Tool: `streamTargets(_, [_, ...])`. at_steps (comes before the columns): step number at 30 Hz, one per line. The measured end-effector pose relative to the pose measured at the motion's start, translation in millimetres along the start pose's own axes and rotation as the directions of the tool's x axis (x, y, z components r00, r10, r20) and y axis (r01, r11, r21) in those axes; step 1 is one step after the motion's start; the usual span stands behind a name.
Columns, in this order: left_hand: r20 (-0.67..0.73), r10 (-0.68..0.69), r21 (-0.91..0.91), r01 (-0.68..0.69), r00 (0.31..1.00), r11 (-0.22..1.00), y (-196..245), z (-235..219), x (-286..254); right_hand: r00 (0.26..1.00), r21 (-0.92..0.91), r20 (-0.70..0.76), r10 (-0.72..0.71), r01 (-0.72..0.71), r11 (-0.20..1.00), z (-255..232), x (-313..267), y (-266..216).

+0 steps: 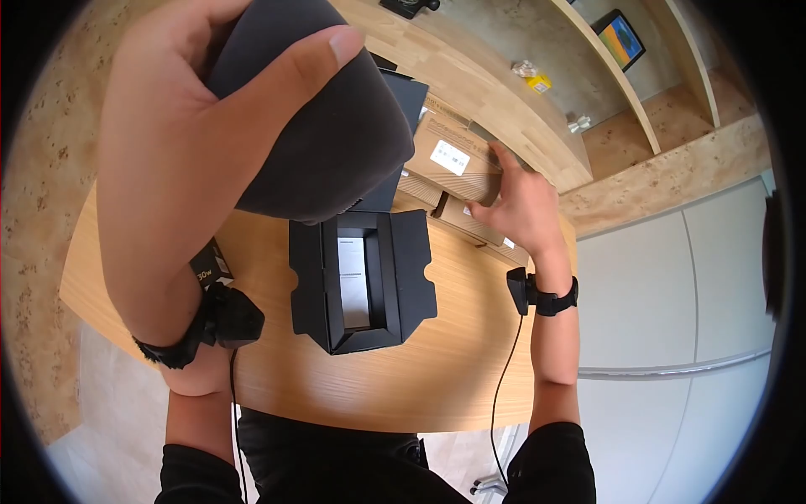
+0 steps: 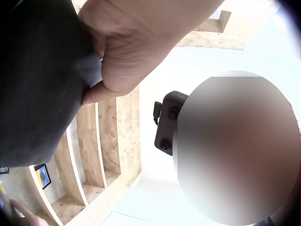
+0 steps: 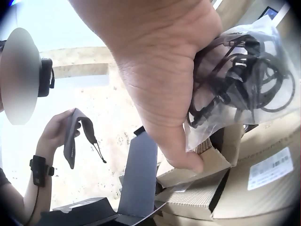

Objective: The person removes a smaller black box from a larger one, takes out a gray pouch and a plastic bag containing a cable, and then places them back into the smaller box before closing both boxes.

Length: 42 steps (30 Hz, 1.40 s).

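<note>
Seemingly an office or study — wooden desk (image 1: 470, 353), open shelves (image 1: 678, 111), framed picture (image 1: 621, 39).

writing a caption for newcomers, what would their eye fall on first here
Likely first is the dark grey pouch in the left grip, looming large at the top of the head view. Then the open black box, with white paper inside, on the table. The right wrist view adds a clear bag of black cables at the right grip, by cardboard boxes.
</note>
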<state>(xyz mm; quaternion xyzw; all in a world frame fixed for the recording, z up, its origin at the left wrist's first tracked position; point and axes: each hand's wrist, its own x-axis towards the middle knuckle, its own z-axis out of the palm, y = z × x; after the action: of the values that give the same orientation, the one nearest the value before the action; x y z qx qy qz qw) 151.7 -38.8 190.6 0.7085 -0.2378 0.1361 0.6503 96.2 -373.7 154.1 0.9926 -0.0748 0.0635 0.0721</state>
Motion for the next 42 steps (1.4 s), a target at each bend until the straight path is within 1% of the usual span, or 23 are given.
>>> streamTargets(3, [0.009,0.000,0.000,0.000,1.000,1.000,-1.6,-0.9,0.5,0.998,0.031,-0.022,0.059,-0.058,0.998,-0.9,-8.1,25.5])
streamTargets(6, [-0.021,-0.067,-0.034,0.067,0.998,0.997,1.2,1.7,-0.7,0.988,0.084,-0.030,0.150,-0.147,0.986,-7.8,-22.3,58.6])
streamTargets(7, [-0.031,-0.081,-0.044,0.080,0.996,0.996,2.0,2.8,-1.1,0.985,0.122,-0.059,0.161,-0.153,0.981,-1.6,-29.1,79.8])
streamTargets(11, [-0.038,-0.062,-0.049,0.061,0.997,0.997,-3.4,1.6,0.6,0.965,0.200,-0.035,0.261,-0.249,0.948,-4.5,-62.6,129.2])
streamTargets(14, [-0.034,-0.073,-0.051,0.071,0.997,0.996,-6.0,0.0,1.2,0.961,0.242,0.026,0.275,-0.273,0.931,-3.0,-91.7,160.8])
streamTargets(18, [-0.071,-0.106,-0.032,0.104,0.992,0.994,-3.7,4.6,0.1,0.939,0.286,0.162,0.303,-0.339,0.896,10.0,-123.7,193.3])
streamTargets(19, [-0.077,-0.114,-0.030,0.112,0.991,0.993,-3.1,5.5,-0.2,0.925,0.251,0.199,0.324,-0.367,0.896,12.7,-127.6,196.2])
streamTargets(20, [-0.071,-0.121,-0.034,0.118,0.990,0.992,-2.8,6.1,-0.2,0.924,0.243,0.210,0.319,-0.365,0.899,17.4,-128.9,200.2])
streamTargets(22, [-0.092,-0.031,-0.112,0.020,0.995,0.994,-2.1,13.8,-4.7,0.922,0.230,0.235,0.309,-0.361,0.904,27.3,-131.1,207.4])
streamTargets(23, [-0.127,0.065,-0.180,-0.088,0.990,0.980,-3.2,25.7,-13.9,0.924,0.228,0.245,0.293,-0.349,0.909,30.4,-129.5,207.6])
streamTargets(25, [-0.115,0.084,-0.170,-0.102,0.990,0.980,-2.8,25.5,-13.4,0.925,0.251,0.267,0.272,-0.339,0.907,31.9,-124.5,203.2])
streamTargets(26, [-0.068,0.004,-0.091,-0.011,0.998,0.996,-2.9,13.9,-4.7,0.925,0.263,0.278,0.260,-0.333,0.906,33.5,-121.7,200.6])
streamTargets(28, [-0.020,-0.079,-0.006,0.079,0.997,0.997,-3.2,6.2,0.5,0.923,0.293,0.305,0.235,-0.326,0.899,38.4,-115.2,196.8])
streamTargets(35, [-0.008,-0.076,-0.004,0.076,0.997,0.997,-2.0,6.4,0.1,0.914,0.326,0.346,0.213,-0.330,0.886,51.9,-100.4,197.0])
streamTargets(38, [-0.004,-0.072,0.003,0.072,0.997,0.997,-4.4,7.5,1.1,0.926,0.328,0.332,0.178,-0.290,0.899,54.6,-96.6,195.6])
streamTargets(41, [0.005,-0.087,0.000,0.087,0.996,0.996,-6.1,3.5,1.8,0.945,0.309,0.286,0.156,-0.245,0.919,58.4,-98.4,193.2])
streamTargets(42, [0.014,-0.073,0.002,0.073,0.997,0.997,-6.7,4.5,1.5,0.947,0.320,0.269,0.174,-0.258,0.912,57.7,-100.0,192.8])
